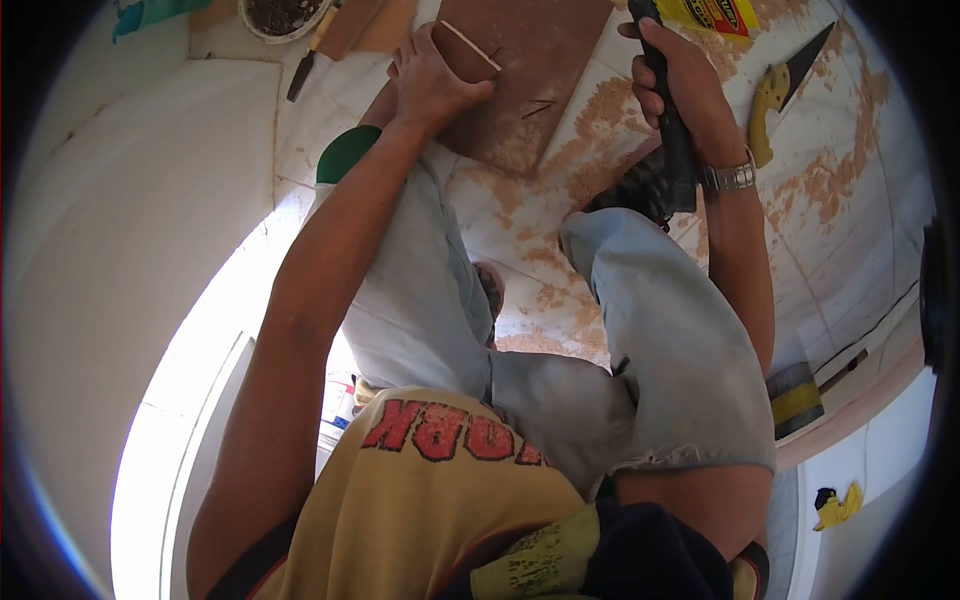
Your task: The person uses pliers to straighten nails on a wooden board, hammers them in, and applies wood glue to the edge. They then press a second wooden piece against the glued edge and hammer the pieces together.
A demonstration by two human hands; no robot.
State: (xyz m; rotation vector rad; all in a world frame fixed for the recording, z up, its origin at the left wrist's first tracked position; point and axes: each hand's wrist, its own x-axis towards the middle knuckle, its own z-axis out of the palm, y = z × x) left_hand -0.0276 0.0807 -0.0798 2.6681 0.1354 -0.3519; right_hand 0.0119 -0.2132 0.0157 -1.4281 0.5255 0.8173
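My left hand [425,85] is closed on a small brown wooden piece with a pale edge [467,52], resting over a larger brown board [555,70] on the floor. Its fingers curl round the far left side of the piece, partly hidden. Two thin dark nails [537,108] lie on the board near my thumb. My right hand [690,85], with a metal watch on the wrist, grips a thick black-handled tool [672,150]. The handle points down toward my knee, and its upper end is cut off by the frame's top edge.
A yellow-handled saw [768,110] lies to the right on the dusty tiled floor [800,220]. At the top are a yellow packet [715,15], a chisel [308,60] and a round container [285,15]. A wall [130,230] stands at left; a roll of tape [797,400] sits lower right.
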